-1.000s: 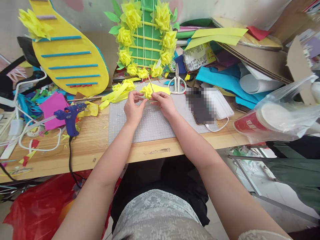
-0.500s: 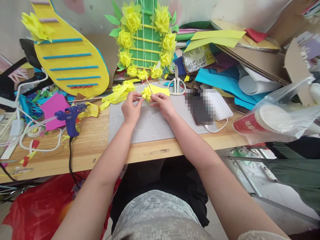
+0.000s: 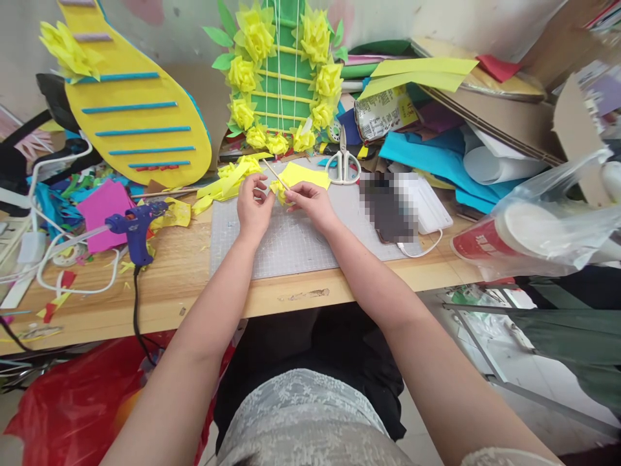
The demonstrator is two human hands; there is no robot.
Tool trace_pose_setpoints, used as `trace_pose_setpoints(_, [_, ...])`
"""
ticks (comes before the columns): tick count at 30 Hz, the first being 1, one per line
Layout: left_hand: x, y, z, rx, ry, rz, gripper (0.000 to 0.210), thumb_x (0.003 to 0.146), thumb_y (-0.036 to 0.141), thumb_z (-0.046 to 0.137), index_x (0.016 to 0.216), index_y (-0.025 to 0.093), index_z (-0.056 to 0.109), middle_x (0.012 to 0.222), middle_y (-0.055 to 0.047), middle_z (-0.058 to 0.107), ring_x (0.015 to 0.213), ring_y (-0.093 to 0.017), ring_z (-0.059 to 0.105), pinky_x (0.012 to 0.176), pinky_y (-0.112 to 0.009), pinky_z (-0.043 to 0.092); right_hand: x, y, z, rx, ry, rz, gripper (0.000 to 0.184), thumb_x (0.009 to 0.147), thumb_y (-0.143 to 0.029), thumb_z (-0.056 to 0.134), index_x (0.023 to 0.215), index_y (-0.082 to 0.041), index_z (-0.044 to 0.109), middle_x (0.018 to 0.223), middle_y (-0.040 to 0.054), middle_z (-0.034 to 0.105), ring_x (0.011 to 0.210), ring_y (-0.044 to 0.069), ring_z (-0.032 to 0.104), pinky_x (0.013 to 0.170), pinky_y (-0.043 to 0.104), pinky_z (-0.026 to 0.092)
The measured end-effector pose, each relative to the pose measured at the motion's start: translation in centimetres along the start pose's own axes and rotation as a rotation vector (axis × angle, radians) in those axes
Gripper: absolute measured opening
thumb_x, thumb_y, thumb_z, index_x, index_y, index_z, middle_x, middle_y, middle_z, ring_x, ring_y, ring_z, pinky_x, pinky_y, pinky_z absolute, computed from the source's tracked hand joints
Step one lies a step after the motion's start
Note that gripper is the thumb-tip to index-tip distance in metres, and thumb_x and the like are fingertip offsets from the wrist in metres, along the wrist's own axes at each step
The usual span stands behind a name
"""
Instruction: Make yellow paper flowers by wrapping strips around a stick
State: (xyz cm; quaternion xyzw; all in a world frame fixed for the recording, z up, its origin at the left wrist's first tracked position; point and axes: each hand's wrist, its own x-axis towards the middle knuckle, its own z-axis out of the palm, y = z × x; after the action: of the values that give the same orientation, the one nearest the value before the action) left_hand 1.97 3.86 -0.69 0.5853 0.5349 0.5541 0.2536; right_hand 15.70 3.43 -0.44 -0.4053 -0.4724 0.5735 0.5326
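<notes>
A small yellow paper flower (image 3: 279, 190) is between my two hands, above the grey cutting mat. My left hand (image 3: 254, 206) has its fingers curled, with thumb and fingertips at the flower's left edge. On the other side, my right hand (image 3: 311, 202) pinches a thin wooden stick (image 3: 274, 171) that slants up to the left across the flower. Fingers partly hide where the stick meets the petals. Just behind lies a flat yellow paper sheet (image 3: 305, 175). Several yellow paper pieces (image 3: 233, 176) lie beyond my left hand.
Scissors (image 3: 343, 162), a blurred phone (image 3: 388, 213) and a white power bank (image 3: 427, 204) lie right of the cutting mat (image 3: 291, 252). A blue glue gun (image 3: 138, 230) stands at left. Behind are yellow and green instrument-shaped crafts. A bagged red cup (image 3: 480, 243) is at right.
The stick has tipped from near upright to slanting left, as my right hand turned. My left fingers have loosened and shifted slightly at the flower's edge.
</notes>
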Motion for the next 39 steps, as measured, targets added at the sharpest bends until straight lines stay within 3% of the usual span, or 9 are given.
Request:
trace_pose_setpoints(5, [-0.2, 0.1, 0.1, -0.049, 0.004, -0.030, 0.019, 0.068, 0.011, 0.063, 0.084, 0.019, 0.059, 0.072, 0.003, 0.053, 0.055, -0.005, 0.046, 0.052, -0.017, 0.038, -0.1, -0.1, 0.0, -0.051, -0.045, -0.015, 0.037, 0.055, -0.048, 0.074, 0.066, -0.016, 0.058, 0.063, -0.0031, 0.056, 0.060, 0.007, 0.053, 0.053, 0.021, 0.051])
trace_pose_setpoints(12, [0.0, 1.7, 0.0, -0.441, 0.040, -0.414, 0.019, 0.067, 0.016, 0.064, 0.084, 0.019, 0.056, 0.066, 0.004, 0.058, 0.051, -0.007, 0.051, 0.050, -0.019, 0.045, -0.2, -0.1, -0.1, -0.129, -0.064, -0.060, 0.034, 0.057, -0.046, 0.074, 0.067, -0.016, 0.061, 0.068, -0.0014, 0.058, 0.063, 0.009, 0.052, 0.055, 0.025, 0.052])
trace_pose_setpoints(16, [0.1, 2.5, -0.4, -0.504, 0.046, -0.558, 0.015, 0.067, 0.017, 0.061, 0.082, 0.018, 0.059, 0.067, 0.002, 0.060, 0.057, -0.009, 0.057, 0.046, -0.017, 0.045, -0.2, 0.2, -0.3, -0.258, -0.074, -0.133, 0.029, 0.063, -0.044, 0.070, 0.070, -0.017, 0.062, 0.073, 0.0008, 0.058, 0.064, 0.011, 0.053, 0.057, 0.028, 0.053])
trace_pose_setpoints(20, [0.1, 2.7, -0.6, -0.516, -0.011, -0.662, 0.013, 0.073, 0.021, 0.053, 0.082, 0.016, 0.060, 0.064, 0.000, 0.060, 0.057, -0.010, 0.058, 0.044, -0.018, 0.045, -0.4, -0.1, -0.6, -0.496, -0.082, -0.304, 0.019, 0.072, -0.036, 0.064, 0.072, -0.017, 0.063, 0.082, 0.0043, 0.061, 0.076, 0.014, 0.056, 0.060, 0.027, 0.052])
trace_pose_setpoints(24, [0.1, 2.7, -0.6, -0.533, -0.027, -0.677, 0.017, 0.069, 0.029, 0.065, 0.078, 0.016, 0.057, 0.063, 0.003, 0.058, 0.056, -0.008, 0.057, 0.047, -0.018, 0.047, -0.7, -0.5, -0.8, -0.697, -0.105, -0.414, 0.011, 0.077, -0.026, 0.058, 0.073, -0.016, 0.062, 0.091, 0.0064, 0.063, 0.082, 0.014, 0.057, 0.063, 0.025, 0.050])
trace_pose_setpoints(28, [0.1, 2.8, -0.5, -0.538, -0.017, -0.677, 0.024, 0.062, 0.023, 0.073, 0.079, 0.016, 0.056, 0.067, 0.004, 0.059, 0.055, -0.006, 0.055, 0.053, -0.018, 0.049, -0.8, -0.8, -0.8, -0.801, -0.149, -0.440, 0.009, 0.079, -0.021, 0.056, 0.076, -0.017, 0.063, 0.093, 0.0064, 0.062, 0.082, 0.014, 0.056, 0.067, 0.025, 0.050])
trace_pose_setpoints(34, [0.2, 2.8, -0.3, -0.596, 0.032, -0.709, 0.029, 0.060, 0.005, 0.070, 0.080, 0.016, 0.052, 0.064, 0.004, 0.059, 0.059, -0.007, 0.058, 0.062, -0.021, 0.048, -0.9, -1.0, -0.8, -0.872, -0.148, -0.455, 0.008, 0.080, -0.021, 0.054, 0.078, -0.018, 0.061, 0.097, 0.0068, 0.062, 0.086, 0.015, 0.057, 0.075, 0.028, 0.049])
trace_pose_setpoints(39, [0.3, 2.6, -0.4, -0.702, -0.024, -0.750, 0.022, 0.063, 0.002, 0.067, 0.078, 0.016, 0.058, 0.065, 0.003, 0.062, 0.059, -0.005, 0.057, 0.062, -0.018, 0.046, -0.8, -1.0, -1.0, -0.831, -0.085, -0.449, 0.007, 0.080, -0.021, 0.055, 0.077, -0.018, 0.061, 0.098, 0.0071, 0.061, 0.088, 0.015, 0.056, 0.074, 0.028, 0.050])
